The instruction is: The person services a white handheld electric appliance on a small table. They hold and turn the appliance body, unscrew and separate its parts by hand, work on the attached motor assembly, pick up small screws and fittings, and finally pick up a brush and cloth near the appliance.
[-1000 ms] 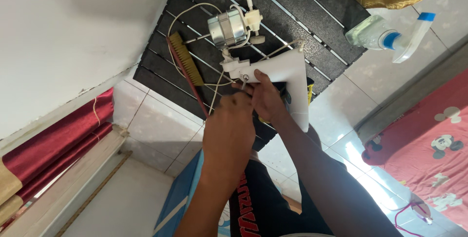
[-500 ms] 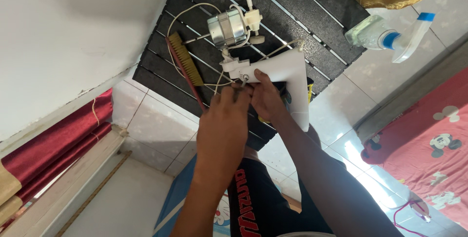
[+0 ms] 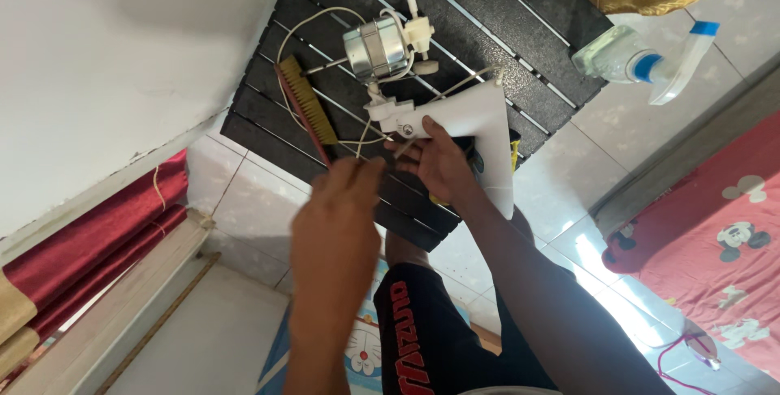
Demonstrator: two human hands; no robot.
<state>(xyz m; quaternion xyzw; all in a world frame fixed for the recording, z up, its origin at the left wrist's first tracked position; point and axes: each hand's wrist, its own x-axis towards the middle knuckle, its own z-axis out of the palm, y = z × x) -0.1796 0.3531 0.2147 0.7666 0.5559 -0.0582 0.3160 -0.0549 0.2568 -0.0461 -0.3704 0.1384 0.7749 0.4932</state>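
Under the right hand (image 3: 439, 163) lies a smooth, matt white plastic housing (image 3: 479, 131). Beyond its fingers sits a shiny bare-metal motor (image 3: 375, 47) on a rough, matt black slatted mat (image 3: 520, 21). Just past the left hand (image 3: 337, 216) lies a brush (image 3: 305, 109) with coarse straw-coloured bristles.

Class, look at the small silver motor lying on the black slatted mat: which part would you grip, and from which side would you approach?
Grip the motor across its round silver body, probably coming from above. The body is its widest, plainest part and lies exposed on the black mat. Avoid the thin shaft on one end and the white plastic fitting and wires on the other.
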